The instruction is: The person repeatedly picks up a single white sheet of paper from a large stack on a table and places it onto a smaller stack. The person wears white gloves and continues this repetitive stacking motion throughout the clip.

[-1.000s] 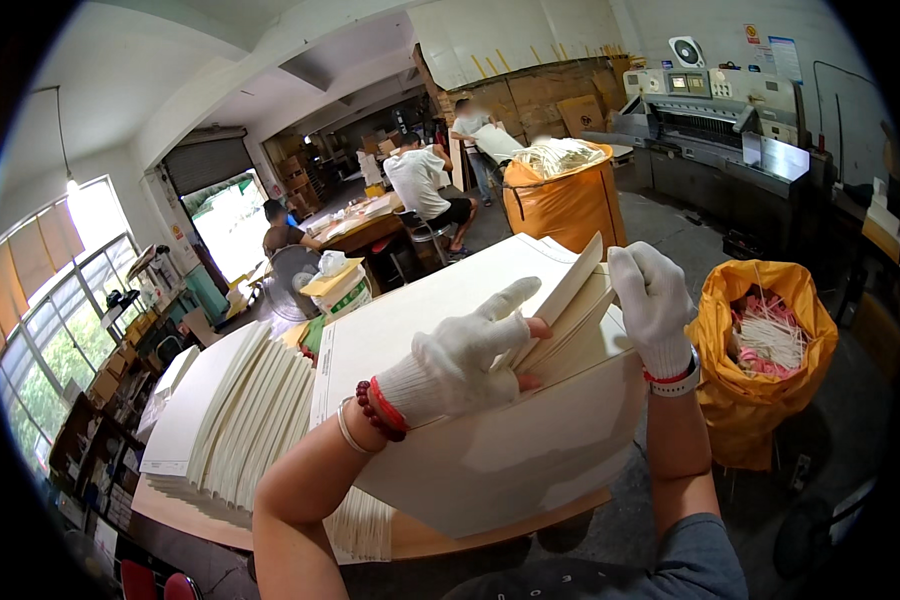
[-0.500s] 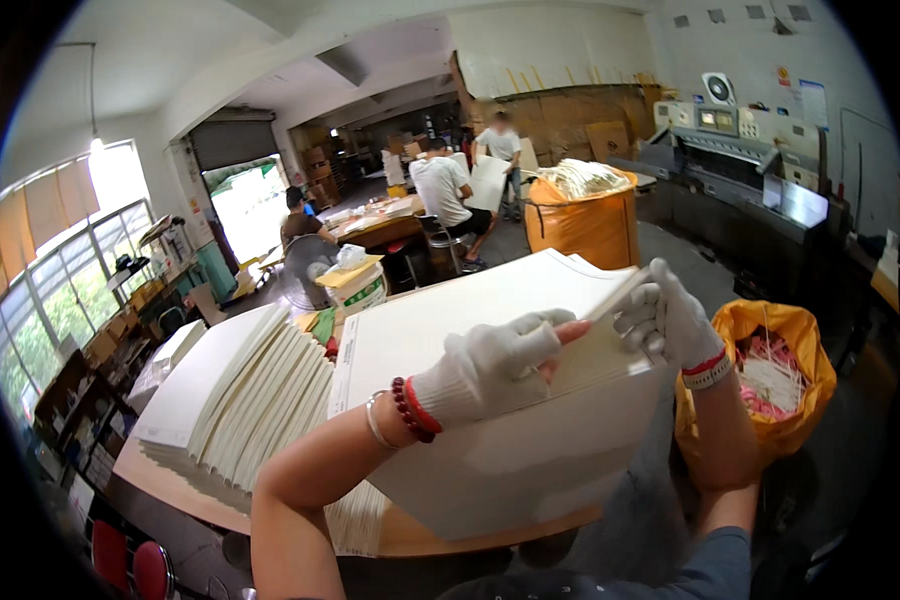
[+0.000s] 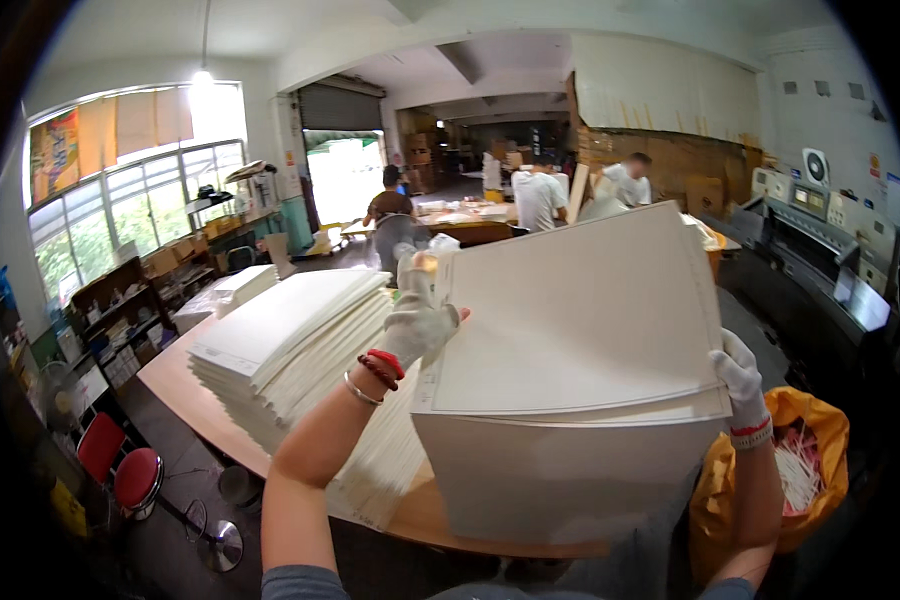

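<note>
A tall stack of large white sheets (image 3: pixel 570 470) stands on the table in front of me. Its top sheets (image 3: pixel 580 310) are tilted, with the far side raised and a gap along the near right edge. My right hand (image 3: pixel 740 375), in a white knit glove, grips these sheets at their right edge; its fingertips are partly hidden. Beside the left edge is my left hand (image 3: pixel 417 315), also gloved, fingers stretched upward and the bare thumb tip against the sheets. To its left, a second stack (image 3: pixel 280 340) of white sheets lies in uneven, fanned layers.
The wooden table (image 3: pixel 195 395) carries both stacks. An orange sack (image 3: pixel 720 500) of paper strips stands at my right. A red stool (image 3: pixel 138 478) is on the left. Farther back are a large machine (image 3: pixel 820 230), a fan (image 3: pixel 395 245) and several people (image 3: pixel 540 198) at work.
My left hand has moved left, from over the sheets' near right part to their left edge. My right hand has moved down along the right edge. The view has swung right-to-left and the top sheets are tilted up.
</note>
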Available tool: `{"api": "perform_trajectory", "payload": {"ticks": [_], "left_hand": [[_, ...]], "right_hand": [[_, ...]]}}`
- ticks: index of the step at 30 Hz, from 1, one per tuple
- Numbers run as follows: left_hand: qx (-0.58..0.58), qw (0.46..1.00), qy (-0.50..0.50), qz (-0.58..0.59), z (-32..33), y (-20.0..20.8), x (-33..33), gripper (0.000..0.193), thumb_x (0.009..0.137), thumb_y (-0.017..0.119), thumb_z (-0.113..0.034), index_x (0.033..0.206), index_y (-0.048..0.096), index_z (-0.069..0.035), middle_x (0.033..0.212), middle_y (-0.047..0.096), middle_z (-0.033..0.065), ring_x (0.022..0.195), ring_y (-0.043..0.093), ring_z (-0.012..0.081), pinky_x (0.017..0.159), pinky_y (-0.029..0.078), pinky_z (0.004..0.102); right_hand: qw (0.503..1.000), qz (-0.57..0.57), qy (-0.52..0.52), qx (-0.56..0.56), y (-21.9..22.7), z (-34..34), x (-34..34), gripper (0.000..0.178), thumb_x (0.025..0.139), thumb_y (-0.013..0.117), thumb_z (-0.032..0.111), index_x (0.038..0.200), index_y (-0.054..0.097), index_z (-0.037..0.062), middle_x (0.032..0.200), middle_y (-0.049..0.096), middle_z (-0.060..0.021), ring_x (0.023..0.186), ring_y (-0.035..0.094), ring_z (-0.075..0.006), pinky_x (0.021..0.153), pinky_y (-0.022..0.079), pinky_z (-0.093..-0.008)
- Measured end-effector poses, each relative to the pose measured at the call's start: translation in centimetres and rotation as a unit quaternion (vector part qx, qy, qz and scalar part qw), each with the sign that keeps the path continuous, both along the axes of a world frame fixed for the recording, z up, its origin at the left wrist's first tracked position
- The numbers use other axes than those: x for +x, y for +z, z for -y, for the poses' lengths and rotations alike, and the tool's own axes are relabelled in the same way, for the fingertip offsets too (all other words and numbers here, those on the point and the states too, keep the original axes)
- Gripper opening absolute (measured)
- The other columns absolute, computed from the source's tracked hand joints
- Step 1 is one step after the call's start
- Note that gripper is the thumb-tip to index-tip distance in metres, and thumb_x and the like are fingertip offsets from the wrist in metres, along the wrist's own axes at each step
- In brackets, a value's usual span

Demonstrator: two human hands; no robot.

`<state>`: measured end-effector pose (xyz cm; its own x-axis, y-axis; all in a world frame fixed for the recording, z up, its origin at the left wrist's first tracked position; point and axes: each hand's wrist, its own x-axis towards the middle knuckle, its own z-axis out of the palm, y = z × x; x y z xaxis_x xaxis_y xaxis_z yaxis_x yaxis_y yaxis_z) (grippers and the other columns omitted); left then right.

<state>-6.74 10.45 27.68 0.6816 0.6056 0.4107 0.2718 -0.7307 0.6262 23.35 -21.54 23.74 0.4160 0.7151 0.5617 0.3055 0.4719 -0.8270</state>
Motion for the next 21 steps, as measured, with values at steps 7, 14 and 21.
{"api": "perform_trajectory", "payload": {"ticks": [7, 14, 21], "left_hand": [[-0.537, 0.779, -0.204, 0.251, 1.2, -1.7, -9.8, 0.038, 0.088, 0.065, -0.016, 0.12, 0.056, 0.002, 0.104, 0.066, 0.0103, 0.09, 0.07, 0.02, 0.082, 0.059, 0.0334], [-0.485, 0.784, -0.101, 0.374, 7.6, -3.0, -17.2, 0.038, 0.091, 0.06, -0.012, 0.126, 0.051, 0.003, 0.103, 0.065, 0.0108, 0.087, 0.069, 0.0193, 0.08, 0.06, 0.0334], [-0.331, 0.775, 0.009, 0.538, 5.2, -1.1, -27.5, 0.038, 0.095, 0.052, -0.01, 0.131, 0.047, 0.004, 0.115, 0.063, 0.0171, 0.097, 0.067, 0.0251, 0.085, 0.058, 0.0364]], "right_hand": [[0.997, -0.013, 0.08, -0.002, 1.3, -2.5, -2.5, 0.051, 0.096, 0.059, 0.037, 0.124, 0.057, -0.0061, 0.104, 0.067, -0.0075, 0.093, 0.062, -0.0116, 0.083, 0.049, -0.0256], [0.996, -0.036, -0.015, -0.079, 1.2, -1.2, -1.0, 0.041, 0.1, 0.054, 0.038, 0.105, 0.06, -0.0018, 0.072, 0.066, -0.0096, 0.048, 0.055, -0.006, 0.041, 0.039, -0.0186], [0.998, -0.037, -0.027, -0.044, 0.4, -2.0, -0.4, 0.034, 0.101, 0.054, 0.033, 0.102, 0.061, -0.0003, 0.067, 0.065, -0.0082, 0.038, 0.048, -0.0039, 0.034, 0.033, -0.0158]]}}
